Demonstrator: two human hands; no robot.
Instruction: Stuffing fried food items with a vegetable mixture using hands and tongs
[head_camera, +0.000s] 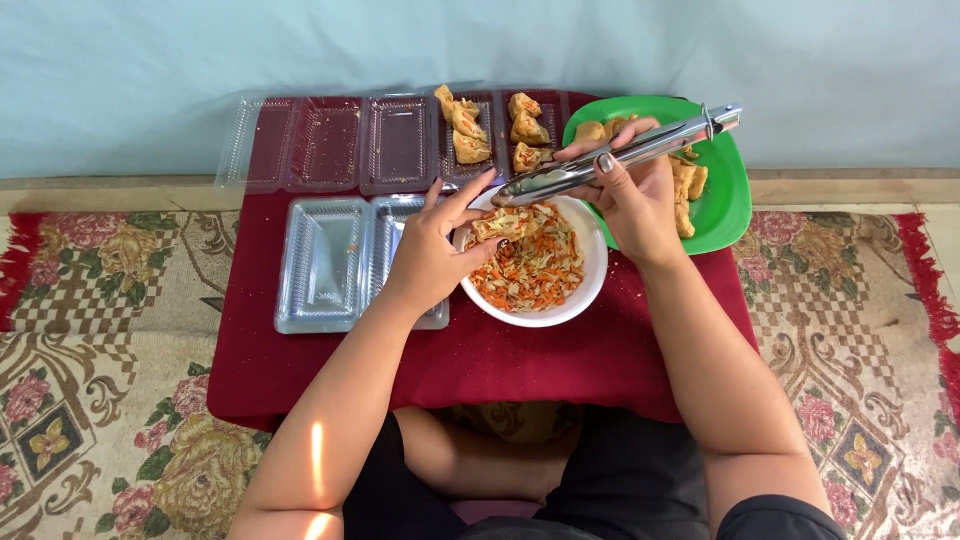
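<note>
My left hand (435, 250) holds a piece of fried tofu (503, 224) over a white bowl (592, 282) of shredded orange and pale vegetable filling (535, 270). My right hand (630, 195) grips metal tongs (615, 157), their tips closed and pointing at the tofu piece. Behind the right hand sits a green plate (725, 190) with more fried tofu pieces (688, 185).
The low table wears a dark red cloth (480, 365). Clear plastic trays (325, 145) line its far edge; two on the right hold filled tofu (495, 128). Two more trays (325, 262) lie left of the bowl. A patterned carpet (90, 350) surrounds the table.
</note>
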